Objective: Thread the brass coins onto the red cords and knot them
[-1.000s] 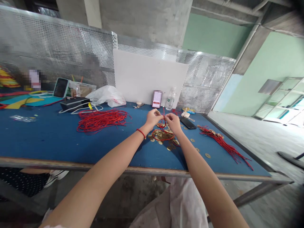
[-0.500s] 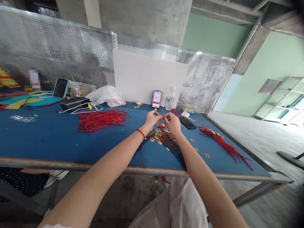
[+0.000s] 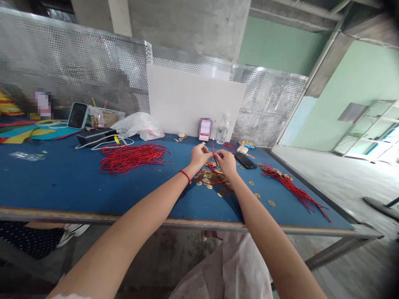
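Both my hands meet over the blue table, pinching one red cord (image 3: 213, 146) whose end sticks up between them. My left hand (image 3: 200, 156), with a red bracelet (image 3: 185, 175) at the wrist, has thumb and forefinger closed on the cord. My right hand (image 3: 226, 160) grips it from the other side. Below the fingers the cord hangs in loops. Under it lies a pile of brass-coloured coins (image 3: 213, 177) with holes, and a red cord loop rests across them. The exact crossing of the cord is hidden by my fingertips.
Left on the table (image 3: 75, 187) lies a bundle of red cords (image 3: 134, 158). At right are tied red cords with coins (image 3: 289, 185), a black phone (image 3: 245, 161) and loose coins. A water bottle (image 3: 221, 132) and a propped phone (image 3: 205, 129) stand behind my hands.
My hands stay in nearly the same place, with the fingertips shifted slightly apart around the cord. The cord below them now shows a small open loop. The view has moved a little.
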The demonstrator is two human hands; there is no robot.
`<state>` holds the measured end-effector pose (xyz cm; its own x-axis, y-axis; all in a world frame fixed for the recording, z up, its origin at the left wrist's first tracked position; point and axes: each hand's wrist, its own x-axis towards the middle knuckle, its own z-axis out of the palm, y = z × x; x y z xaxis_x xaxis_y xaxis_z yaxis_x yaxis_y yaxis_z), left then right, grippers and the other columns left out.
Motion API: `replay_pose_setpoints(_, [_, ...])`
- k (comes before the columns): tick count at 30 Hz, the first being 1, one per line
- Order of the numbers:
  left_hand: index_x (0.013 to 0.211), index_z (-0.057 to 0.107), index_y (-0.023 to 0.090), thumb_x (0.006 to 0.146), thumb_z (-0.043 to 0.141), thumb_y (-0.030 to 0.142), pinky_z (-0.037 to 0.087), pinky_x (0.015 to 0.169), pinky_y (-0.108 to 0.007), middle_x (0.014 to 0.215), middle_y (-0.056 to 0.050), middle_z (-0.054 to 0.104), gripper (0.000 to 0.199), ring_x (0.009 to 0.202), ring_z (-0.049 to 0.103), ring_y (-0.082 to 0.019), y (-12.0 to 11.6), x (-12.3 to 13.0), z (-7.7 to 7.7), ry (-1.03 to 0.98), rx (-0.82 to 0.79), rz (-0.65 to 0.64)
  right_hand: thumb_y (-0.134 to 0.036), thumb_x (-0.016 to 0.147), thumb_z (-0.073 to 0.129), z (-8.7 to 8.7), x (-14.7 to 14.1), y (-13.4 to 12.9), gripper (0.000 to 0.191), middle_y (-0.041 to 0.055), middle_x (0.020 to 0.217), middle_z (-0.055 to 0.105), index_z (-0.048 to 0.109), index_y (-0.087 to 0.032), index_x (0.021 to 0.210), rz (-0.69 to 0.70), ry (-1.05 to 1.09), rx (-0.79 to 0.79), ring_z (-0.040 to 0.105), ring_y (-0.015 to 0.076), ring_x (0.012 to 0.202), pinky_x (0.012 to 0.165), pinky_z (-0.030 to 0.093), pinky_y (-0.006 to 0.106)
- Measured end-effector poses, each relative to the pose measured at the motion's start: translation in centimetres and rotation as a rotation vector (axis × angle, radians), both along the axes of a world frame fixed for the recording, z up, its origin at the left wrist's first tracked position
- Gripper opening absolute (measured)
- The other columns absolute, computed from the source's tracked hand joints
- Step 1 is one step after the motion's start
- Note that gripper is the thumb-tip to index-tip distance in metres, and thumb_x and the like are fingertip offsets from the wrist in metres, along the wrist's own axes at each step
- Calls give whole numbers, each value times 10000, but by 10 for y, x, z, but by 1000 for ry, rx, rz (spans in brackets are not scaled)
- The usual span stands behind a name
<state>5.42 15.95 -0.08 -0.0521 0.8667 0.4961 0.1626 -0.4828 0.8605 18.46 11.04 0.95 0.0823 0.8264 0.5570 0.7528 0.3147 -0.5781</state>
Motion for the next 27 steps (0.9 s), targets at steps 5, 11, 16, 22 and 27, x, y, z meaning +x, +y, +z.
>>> replay_pose_setpoints(5, [597, 487, 190, 598, 676, 155, 376, 585, -259, 598, 26, 575, 192, 607, 553, -143, -14, -2, 9, 172, 116, 49, -320, 821, 554, -2, 1, 3, 205, 24, 699, 676, 691, -190, 740, 25, 68, -16, 560, 167, 661, 624, 362, 268])
replay_pose_setpoints(11, [554, 458, 197, 598, 656, 108, 356, 585, -259, 575, 25, 561, 221, 585, 515, -136, -28, -1, 12, 248, 104, 121, -266, 757, 546, -6, 1, 8, 168, 16, 640, 640, 659, -180, 668, 24, 69, -25, 528, 155, 624, 593, 346, 259])
replay_pose_setpoints(16, [540, 464, 192, 572, 674, 113, 333, 564, -254, 552, 34, 539, 227, 571, 497, -129, -20, 0, 8, 187, 47, 101, -267, 713, 542, -7, 4, 11, 148, 2, 579, 594, 598, -181, 606, 69, 91, -17, 501, 140, 572, 578, 343, 258])
replay_pose_setpoints(22, [535, 499, 177, 528, 724, 130, 309, 525, -244, 513, 53, 493, 230, 529, 447, -106, -13, 2, 7, 9, -112, 39, -278, 666, 556, -6, 7, 12, 124, -14, 547, 563, 574, -185, 586, 103, 137, 0, 476, 130, 546, 568, 343, 256])
replay_pose_setpoints(27, [535, 473, 173, 550, 690, 81, 396, 559, -241, 487, 59, 491, 237, 506, 495, -100, -19, 5, 11, -240, -291, -122, -270, 636, 545, -5, 6, 13, 116, -22, 532, 534, 555, -185, 559, 115, 196, 6, 455, 125, 544, 571, 338, 259])
